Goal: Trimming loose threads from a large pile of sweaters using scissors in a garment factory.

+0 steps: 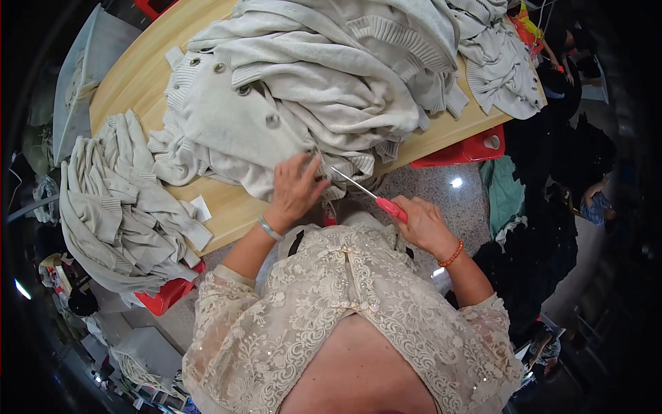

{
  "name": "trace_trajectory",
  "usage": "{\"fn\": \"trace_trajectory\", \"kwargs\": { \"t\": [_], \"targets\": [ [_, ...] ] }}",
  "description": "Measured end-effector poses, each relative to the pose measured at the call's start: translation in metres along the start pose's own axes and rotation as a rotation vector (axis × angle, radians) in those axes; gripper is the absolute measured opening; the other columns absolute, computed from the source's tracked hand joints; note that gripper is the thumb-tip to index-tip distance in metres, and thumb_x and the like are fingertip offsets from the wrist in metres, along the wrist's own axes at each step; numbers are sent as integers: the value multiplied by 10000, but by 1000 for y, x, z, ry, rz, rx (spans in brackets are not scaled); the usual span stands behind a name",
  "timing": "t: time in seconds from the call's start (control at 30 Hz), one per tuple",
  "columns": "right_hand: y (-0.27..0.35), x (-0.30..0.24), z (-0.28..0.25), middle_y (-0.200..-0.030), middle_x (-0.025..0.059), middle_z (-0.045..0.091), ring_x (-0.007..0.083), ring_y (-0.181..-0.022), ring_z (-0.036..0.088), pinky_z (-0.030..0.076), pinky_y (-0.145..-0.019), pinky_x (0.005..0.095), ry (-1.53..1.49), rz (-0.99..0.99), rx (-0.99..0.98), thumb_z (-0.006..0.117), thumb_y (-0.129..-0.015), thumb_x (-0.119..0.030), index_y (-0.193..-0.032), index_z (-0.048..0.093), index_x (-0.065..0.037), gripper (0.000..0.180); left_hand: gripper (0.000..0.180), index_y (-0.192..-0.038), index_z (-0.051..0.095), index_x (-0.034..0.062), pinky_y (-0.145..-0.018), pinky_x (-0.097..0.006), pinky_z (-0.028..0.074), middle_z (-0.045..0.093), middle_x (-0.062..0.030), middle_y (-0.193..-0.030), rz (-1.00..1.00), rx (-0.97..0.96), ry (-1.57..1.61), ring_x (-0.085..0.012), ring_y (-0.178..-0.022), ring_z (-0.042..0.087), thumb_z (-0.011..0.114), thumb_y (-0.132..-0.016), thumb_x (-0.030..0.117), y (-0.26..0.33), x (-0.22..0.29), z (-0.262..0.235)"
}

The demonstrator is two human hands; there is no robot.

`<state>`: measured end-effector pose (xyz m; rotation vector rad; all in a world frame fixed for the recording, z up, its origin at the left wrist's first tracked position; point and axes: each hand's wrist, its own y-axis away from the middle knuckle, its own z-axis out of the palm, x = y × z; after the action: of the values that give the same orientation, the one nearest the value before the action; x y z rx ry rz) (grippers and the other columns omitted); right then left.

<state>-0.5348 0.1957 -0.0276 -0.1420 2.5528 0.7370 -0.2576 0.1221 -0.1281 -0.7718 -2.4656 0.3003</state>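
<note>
A person in a cream lace top (345, 269) sits or stands at the near edge of a pale wooden bench (234, 214); from my spot in the room I cannot tell which. Just off that edge, the right hand (424, 224) has its fingers closed around a tool with a pinkish-red handle (393, 208), its thin metal shaft pointing toward the bench. An orange beaded bracelet (452, 254) circles the right wrist. The left hand (296, 185), a pale bangle (269, 228) at its wrist, lies at the bench's near edge against an off-white knit garment (231, 127), fingers slightly parted; whether they pinch the cloth, I cannot tell. The garment, dotted with round fastenings (243, 90), spreads across the middle of the bench. More knitwear (114, 214) drapes over the bench's left end, near a white slip (201, 208). Below the bench's right side sits a red container (458, 152), a green cloth (503, 196) beside it. Further knits (500, 72) hang at the bench's far right.
</note>
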Motion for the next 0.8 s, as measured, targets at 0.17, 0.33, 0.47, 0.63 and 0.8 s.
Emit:
{"fn": "trace_trajectory", "kwargs": {
  "t": [0.17, 0.33, 0.47, 0.63, 0.8],
  "targets": [
    [3, 3, 5, -854, 177, 623, 377, -837, 612, 473, -754, 486, 15, -30, -16, 613, -848, -201, -1052, 566, -113, 227, 463, -1151, 592, 85, -806, -382, 396, 548, -87, -1072, 6, -122, -166, -247, -948, 532, 673, -697, 125, 3, -5, 15],
    [0, -1, 6, -846, 187, 619, 378, -839, 610, 479, -735, 479, 17, -53, -111, 611, -841, -182, -1046, 565, -90, 230, 427, -1086, 610, 80, -763, -372, 409, 565, -83, -991, 114, -85, 4, -246, -887, 543, 656, -661, 67, -2, -13, 12],
    [-6, -3, 0, -884, 175, 631, 375, -840, 601, 483, -732, 470, -62, -95, -41, 603, -838, -157, -1048, 566, -75, 229, 440, -1036, 613, 88, -738, -379, 439, 567, -92, -904, -51, -105, 188, -283, -850, 563, 684, -611, 0, 5, -16, -7],
    [-27, -3, 8, -973, 158, 629, 362, -905, 580, 479, -796, 451, -71, -172, 78, 607, -808, -80, -1105, 564, -59, 302, 233, -991, 611, 33, -698, -317, 464, 586, -109, -901, -303, 163, 384, -252, -829, 580, 654, -768, -19, 8, -21, -66],
    [-53, -11, 13, -1058, 176, 610, 368, -978, 561, 458, -874, 435, -139, -259, 193, 606, -773, -13, -1160, 549, -22, 391, 323, -1167, 576, -3, -869, -281, 468, 606, -72, -1098, -791, 807, 82, -160, -958, 580, 600, -846, -28, 118, -128, -170]
  ]
}}
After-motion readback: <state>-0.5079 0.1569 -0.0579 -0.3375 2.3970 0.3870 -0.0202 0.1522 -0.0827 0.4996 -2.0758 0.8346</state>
